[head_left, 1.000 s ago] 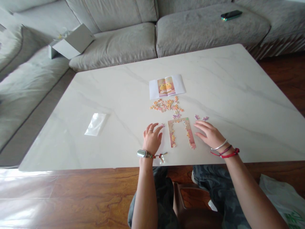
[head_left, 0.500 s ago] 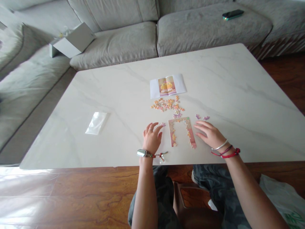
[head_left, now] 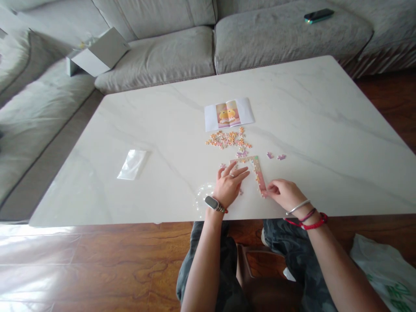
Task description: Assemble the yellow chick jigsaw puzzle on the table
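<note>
A partly built puzzle frame (head_left: 256,170), shaped like an upside-down U, lies on the white marble table (head_left: 308,130). My left hand (head_left: 229,185) rests flat on its left strip, fingers spread. At the lower end of the right strip, my right hand (head_left: 282,193) has its fingers curled and pinching. A pile of loose puzzle pieces (head_left: 227,139) sits just beyond the frame, below a reference picture sheet (head_left: 229,114). Two purple pieces (head_left: 274,156) lie to the right of the frame.
A clear plastic bag (head_left: 132,164) lies on the table's left part. A grey sofa (head_left: 182,56) wraps around the far side, carrying an open white box (head_left: 97,52) and a phone (head_left: 318,15). A white plastic bag (head_left: 383,273) sits on the wooden floor at the lower right.
My left hand moved right from beside the frame onto its left strip. My right hand pulled back and curled at the lower end of the right strip.
</note>
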Demonstrator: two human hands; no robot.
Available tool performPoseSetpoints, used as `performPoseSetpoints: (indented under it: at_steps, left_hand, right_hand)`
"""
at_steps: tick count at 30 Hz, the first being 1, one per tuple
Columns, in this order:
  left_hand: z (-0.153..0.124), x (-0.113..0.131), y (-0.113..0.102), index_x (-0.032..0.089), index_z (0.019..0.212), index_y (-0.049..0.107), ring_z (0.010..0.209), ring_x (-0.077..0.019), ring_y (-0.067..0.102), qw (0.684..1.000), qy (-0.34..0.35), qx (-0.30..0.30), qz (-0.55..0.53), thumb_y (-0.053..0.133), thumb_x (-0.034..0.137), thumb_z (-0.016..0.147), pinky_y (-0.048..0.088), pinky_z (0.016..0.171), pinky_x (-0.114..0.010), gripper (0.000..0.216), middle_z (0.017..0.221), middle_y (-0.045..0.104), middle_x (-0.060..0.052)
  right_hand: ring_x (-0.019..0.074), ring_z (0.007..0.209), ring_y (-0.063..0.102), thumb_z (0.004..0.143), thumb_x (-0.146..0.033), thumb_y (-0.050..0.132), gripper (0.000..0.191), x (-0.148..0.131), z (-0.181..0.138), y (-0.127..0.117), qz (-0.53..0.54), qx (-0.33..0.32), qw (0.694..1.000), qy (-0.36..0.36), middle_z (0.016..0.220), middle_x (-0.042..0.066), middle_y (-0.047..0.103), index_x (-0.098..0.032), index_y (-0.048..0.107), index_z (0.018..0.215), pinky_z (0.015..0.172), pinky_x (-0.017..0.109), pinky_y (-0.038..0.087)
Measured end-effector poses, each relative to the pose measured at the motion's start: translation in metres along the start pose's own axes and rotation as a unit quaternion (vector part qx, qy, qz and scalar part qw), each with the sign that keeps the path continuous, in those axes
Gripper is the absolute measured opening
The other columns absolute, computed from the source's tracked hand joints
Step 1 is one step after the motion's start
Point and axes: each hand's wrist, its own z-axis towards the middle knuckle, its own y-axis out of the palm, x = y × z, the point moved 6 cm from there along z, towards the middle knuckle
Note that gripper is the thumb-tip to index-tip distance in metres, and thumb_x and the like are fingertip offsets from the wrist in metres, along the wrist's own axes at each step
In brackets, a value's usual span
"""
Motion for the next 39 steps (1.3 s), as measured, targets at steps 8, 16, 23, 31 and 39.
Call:
performPoseSetpoints:
  at_steps: [8, 16, 23, 31, 39]
  left_hand:
    - [0.005, 0.020, 0.018, 0.036, 0.114, 0.044, 0.123, -0.0172, 0.024, 0.997, 0.054, -0.053, 0.005, 0.036, 0.006, 0.074, 0.025, 0.094, -0.044, 0.051, 0.120, 0.049, 0.004]
    - [0.000, -0.022, -0.003, 0.031, 0.111, 0.048, 0.123, -0.0167, 0.023, 0.999, -0.038, 0.019, 0.020, 0.032, 0.009, 0.079, 0.025, 0.094, -0.041, 0.042, 0.121, 0.047, 0.004]
    - [-0.011, -0.040, -0.009, 0.029, 0.111, 0.049, 0.120, -0.0166, 0.030, 0.995, -0.083, 0.047, 0.030, 0.033, 0.015, 0.082, 0.029, 0.091, -0.038, 0.036, 0.118, 0.050, 0.002]
    - [-0.009, -0.037, -0.004, 0.029, 0.111, 0.049, 0.119, -0.0170, 0.031, 0.996, -0.074, 0.043, 0.026, 0.034, 0.015, 0.081, 0.030, 0.091, -0.039, 0.036, 0.117, 0.051, 0.001]
    - [-0.011, -0.038, 0.000, 0.029, 0.110, 0.049, 0.120, -0.0171, 0.030, 0.996, -0.073, 0.036, 0.027, 0.034, 0.015, 0.081, 0.031, 0.091, -0.039, 0.036, 0.118, 0.050, 0.002]
  right_hand:
    - [0.0146, 0.057, 0.054, 0.065, -0.036, 0.058, 0.019, -0.001, -0.004, 0.003, -0.040, 0.049, 0.998, 0.010, 0.063, 0.003, 0.058, -0.018, 0.054, 0.068, 0.053, 0.025, 0.041]
    - [0.0148, 0.059, 0.053, 0.065, -0.035, 0.058, 0.019, 0.001, -0.004, 0.005, -0.050, 0.055, 0.997, 0.018, 0.064, 0.003, 0.056, -0.017, 0.053, 0.069, 0.055, 0.026, 0.040]
    - [0.0141, 0.062, 0.053, 0.068, -0.029, 0.054, 0.012, 0.002, -0.006, 0.010, -0.016, 0.053, 0.998, 0.003, 0.071, 0.004, 0.058, -0.018, 0.053, 0.071, 0.058, 0.025, 0.041]
    - [0.0130, 0.062, 0.053, 0.072, -0.022, 0.048, 0.010, 0.007, 0.001, 0.008, -0.007, 0.044, 0.999, 0.011, 0.071, 0.003, 0.061, -0.018, 0.056, 0.068, 0.060, 0.024, 0.040]
    - [0.0117, 0.062, 0.055, 0.070, -0.018, 0.049, 0.010, 0.010, 0.006, 0.004, 0.023, 0.016, 1.000, 0.007, 0.070, 0.002, 0.063, -0.018, 0.058, 0.067, 0.059, 0.021, 0.040]
